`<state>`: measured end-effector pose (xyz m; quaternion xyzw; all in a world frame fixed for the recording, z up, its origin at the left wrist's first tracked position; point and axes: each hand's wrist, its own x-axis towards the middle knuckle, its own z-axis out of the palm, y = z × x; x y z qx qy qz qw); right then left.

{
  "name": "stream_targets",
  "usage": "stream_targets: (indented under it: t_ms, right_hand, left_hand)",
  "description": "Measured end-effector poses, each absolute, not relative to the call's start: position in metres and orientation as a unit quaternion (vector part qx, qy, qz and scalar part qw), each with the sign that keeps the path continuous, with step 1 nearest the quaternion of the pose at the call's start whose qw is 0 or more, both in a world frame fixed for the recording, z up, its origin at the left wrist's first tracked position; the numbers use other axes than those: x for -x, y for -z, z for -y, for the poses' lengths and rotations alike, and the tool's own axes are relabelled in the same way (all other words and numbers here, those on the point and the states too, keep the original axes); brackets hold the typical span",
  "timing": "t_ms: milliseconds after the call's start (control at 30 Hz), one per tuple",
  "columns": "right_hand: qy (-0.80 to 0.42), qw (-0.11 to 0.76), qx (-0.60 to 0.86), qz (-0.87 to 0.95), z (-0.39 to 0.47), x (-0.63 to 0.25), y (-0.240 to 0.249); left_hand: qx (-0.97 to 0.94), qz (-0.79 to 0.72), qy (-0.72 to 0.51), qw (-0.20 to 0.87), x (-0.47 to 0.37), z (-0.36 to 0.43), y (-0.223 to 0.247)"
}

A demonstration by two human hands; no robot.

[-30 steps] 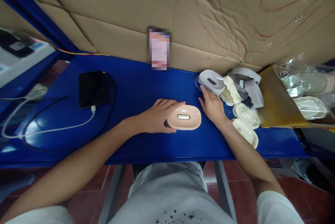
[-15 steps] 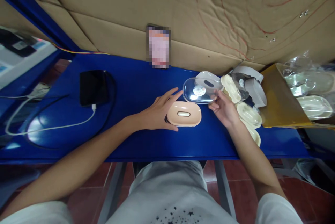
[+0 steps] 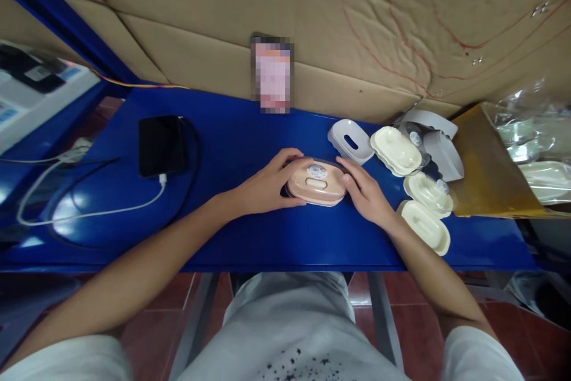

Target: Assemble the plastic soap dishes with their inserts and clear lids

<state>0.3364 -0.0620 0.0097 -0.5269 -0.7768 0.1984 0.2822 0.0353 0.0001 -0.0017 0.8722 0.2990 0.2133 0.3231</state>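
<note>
A peach oval soap dish sits on the blue table in front of me, with a slot in its middle. Over it lies a clear plastic lid bearing a round white sticker. My left hand is closed round the dish's left end, thumb at the near side and fingers at the far side. At the right end, my right hand grips the lid's edge with thumb and fingers. Whether the lid is fully seated cannot be made out.
A grey slotted dish part, several cream dishes and grey pieces lie to the right. Beyond them stands a cardboard box of wrapped dishes. A black device with cables is at left; a phone leans on the cardboard wall.
My right hand has brought the clear lid down and left onto the peach dish. The dish has shifted slightly away from me, with my left hand still round it.
</note>
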Motion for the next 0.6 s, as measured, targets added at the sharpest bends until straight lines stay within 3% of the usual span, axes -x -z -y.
stream_targets:
  t_ms: [200,600]
  right_hand:
    - [-0.17,0.188,0.401,0.88,0.0652,-0.3346,-0.013]
    - [-0.114,0.17,0.384,0.901,0.0649,-0.3318,-0.0072]
  left_hand:
    - [-0.873,-0.3,-0.197,0.332,-0.0349,-0.0004,-0.0002]
    - [-0.87,-0.286,-0.205,0.345,-0.034,-0.0041,-0.007]
